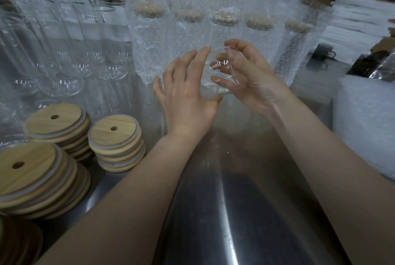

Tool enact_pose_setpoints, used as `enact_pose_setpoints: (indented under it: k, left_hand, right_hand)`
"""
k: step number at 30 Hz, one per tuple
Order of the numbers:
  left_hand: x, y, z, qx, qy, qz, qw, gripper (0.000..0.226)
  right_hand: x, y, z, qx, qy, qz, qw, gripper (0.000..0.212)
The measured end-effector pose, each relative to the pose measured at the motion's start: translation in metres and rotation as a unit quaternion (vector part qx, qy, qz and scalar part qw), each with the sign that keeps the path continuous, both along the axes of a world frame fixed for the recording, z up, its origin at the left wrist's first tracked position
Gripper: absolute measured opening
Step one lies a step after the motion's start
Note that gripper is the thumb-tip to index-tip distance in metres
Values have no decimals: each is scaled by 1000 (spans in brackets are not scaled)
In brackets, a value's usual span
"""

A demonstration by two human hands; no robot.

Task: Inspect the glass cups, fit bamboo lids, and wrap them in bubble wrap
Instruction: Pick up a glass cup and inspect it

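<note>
Both hands [215, 85], fingers spread, apparently cradle a glass cup [220, 76].

Dim, soft overall; glare streak on steel table [229, 211]; wide-angle edge distortion.

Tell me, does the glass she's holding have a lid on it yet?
No lid yet. The glass cup between the left hand and right hand looks bare and clear; the bamboo lids sit stacked aside.

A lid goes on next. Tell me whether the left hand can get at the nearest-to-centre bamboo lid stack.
Probably yes: the lid stack sits uncovered just left of the left hand, though that hand first has to let go of the glass cup.
</note>
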State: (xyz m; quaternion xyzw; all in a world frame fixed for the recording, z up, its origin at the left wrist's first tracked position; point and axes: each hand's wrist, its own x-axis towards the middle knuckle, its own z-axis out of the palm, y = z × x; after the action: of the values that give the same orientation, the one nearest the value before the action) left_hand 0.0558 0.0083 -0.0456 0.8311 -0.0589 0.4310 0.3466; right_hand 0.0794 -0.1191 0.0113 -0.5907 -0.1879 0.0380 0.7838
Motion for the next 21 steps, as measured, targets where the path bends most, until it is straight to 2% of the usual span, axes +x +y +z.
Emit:
enact_pose_setpoints:
  k: [7, 13, 16, 21]
  left_hand:
    - [0, 1, 3, -79, 31, -10, 996, 88]
    - [1, 6, 6, -226, 23, -89, 970, 96]
    - [0, 6, 9, -337, 36, -158, 927, 92]
    - [1, 10, 19, -549, 111, -237, 794, 61]
  right_hand:
    - [1, -1, -3, -5, -21, 46, 999, 52]
    - [1, 6, -4, 49, 8, 44, 998, 36]
    - [3, 7, -9, 50, 32, 18, 998, 37]
    - [4, 8, -18, -33, 14, 1, 999, 35]
